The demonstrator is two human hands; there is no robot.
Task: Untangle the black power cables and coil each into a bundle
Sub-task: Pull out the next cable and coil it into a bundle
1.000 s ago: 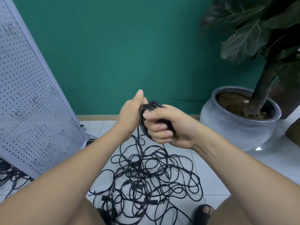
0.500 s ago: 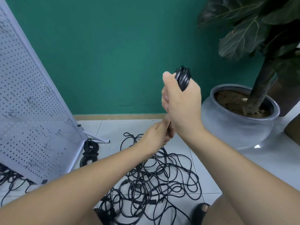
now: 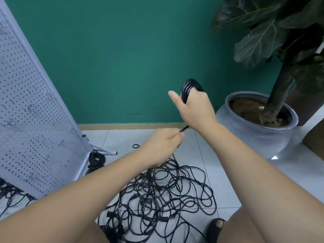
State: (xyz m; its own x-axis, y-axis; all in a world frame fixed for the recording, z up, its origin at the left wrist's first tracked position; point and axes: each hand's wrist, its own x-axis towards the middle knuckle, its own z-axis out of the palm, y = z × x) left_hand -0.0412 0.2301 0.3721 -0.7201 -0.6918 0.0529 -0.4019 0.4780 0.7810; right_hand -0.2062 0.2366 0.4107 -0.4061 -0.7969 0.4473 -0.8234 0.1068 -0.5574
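Now R hand (image 3: 196,109) grips coil (image 3: 188,88), L hand (image 3: 163,144) pinches cable (image 3: 184,128).

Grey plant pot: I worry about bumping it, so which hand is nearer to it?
Right. The right hand, gripping the cable coil, is just left of the plant pot; the left hand holds the strand lower, farther left.
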